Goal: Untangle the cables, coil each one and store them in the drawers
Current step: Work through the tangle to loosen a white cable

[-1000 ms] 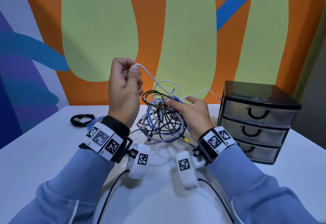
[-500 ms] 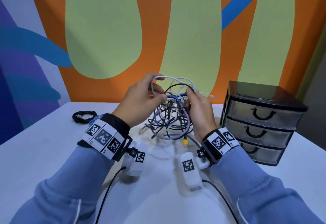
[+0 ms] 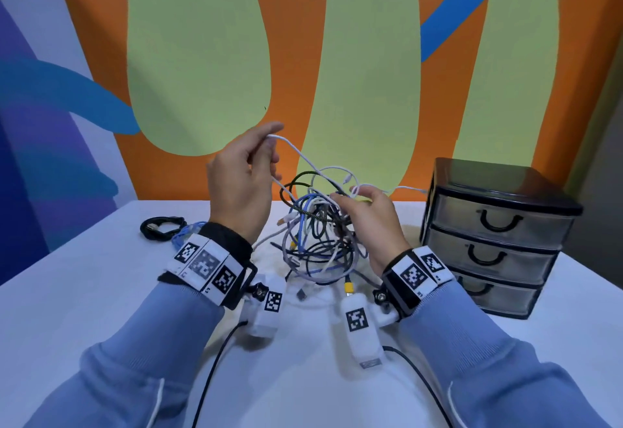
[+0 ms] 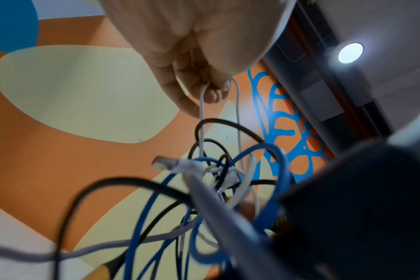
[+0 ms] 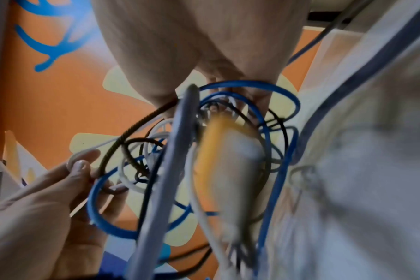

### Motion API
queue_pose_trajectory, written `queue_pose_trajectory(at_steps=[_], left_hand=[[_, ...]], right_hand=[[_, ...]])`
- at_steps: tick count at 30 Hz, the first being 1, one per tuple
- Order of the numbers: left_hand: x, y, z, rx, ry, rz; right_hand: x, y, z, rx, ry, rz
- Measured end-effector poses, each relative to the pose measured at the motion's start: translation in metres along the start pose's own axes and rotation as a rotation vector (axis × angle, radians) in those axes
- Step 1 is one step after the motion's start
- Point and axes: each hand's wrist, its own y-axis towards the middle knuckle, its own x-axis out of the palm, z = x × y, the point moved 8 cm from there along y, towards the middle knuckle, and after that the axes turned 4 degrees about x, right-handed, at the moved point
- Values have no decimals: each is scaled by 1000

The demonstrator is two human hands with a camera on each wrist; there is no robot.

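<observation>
A small black cable lies coiled at the far left of the white tabletop, and a bit of blue cable sits just beside it, partly hidden behind the left wrist; the left hand is lifted up above the tabletop, and its fingertips pinch a loop of thin white cable, with the other fingers curled loosely; that white cable runs down to the right into the tangle of cables, a messy bunch of blue, black, grey and white loops held up in the middle, between the two hands, with its lower loops hanging down to the tabletop; a yellow plug hangs at the bottom of the tangle; the right hand holds the right side of the tangle, its fingers curled into the loops near the top; at the far right stands a black drawer unit with three grey drawers, all pushed in, well apart from the tangle.
</observation>
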Motion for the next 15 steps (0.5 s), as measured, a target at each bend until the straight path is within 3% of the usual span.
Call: queue_pose_trajectory(at_steps=[8,10,15], left_hand=[[8,2,25,288,227,-177],[11,1,20,260,245,-215],[15,-1,-1,1,229,-283]], right_hand=[[-10,-6,3,58,2,115],[-18,-8,-4,-4,-42,158],[-23,-21,-33,-284,-79,207]])
